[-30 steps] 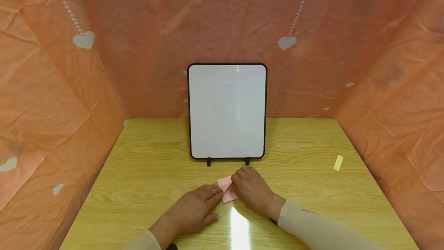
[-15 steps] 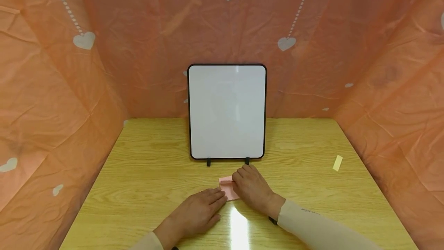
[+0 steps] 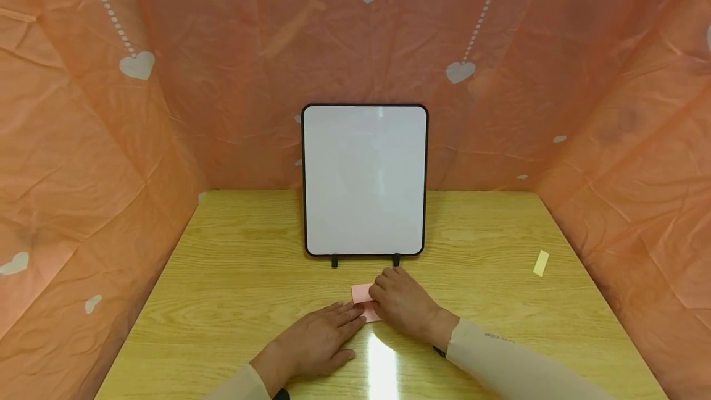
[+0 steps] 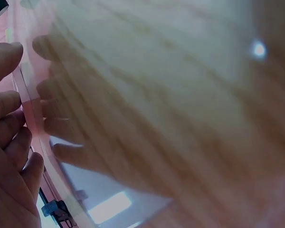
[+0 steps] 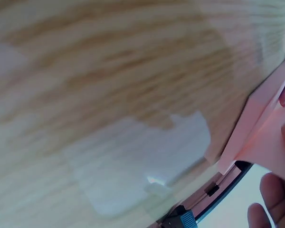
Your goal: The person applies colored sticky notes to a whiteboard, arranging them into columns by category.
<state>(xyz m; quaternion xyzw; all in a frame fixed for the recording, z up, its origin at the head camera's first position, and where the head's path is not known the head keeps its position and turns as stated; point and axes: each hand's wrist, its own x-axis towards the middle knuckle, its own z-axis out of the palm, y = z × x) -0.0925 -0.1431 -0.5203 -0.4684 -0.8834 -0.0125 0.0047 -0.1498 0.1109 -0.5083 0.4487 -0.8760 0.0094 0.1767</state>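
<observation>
My left grip (image 3: pixel 321 339) lies loosely extended on the worktop (image 3: pixel 222 252), its fingertips at the near left part of a pink paper pad (image 3: pixel 371 313); it clasps nothing. My right grip (image 3: pixel 408 304) is closed, fingers curled, pinching the right side of the pad's top sheet (image 3: pixel 361 293), which bends up from the pad while the near part lies flat. The pad sits between my two hands, just in front of a black-framed whiteboard (image 3: pixel 364 181) standing upright on small black feet (image 3: pixel 334 260). Well off to my right lies a small yellow strip (image 3: pixel 541 263). Behind everything hangs orange cloth (image 3: pixel 244 91) printed with pale hearts.
</observation>
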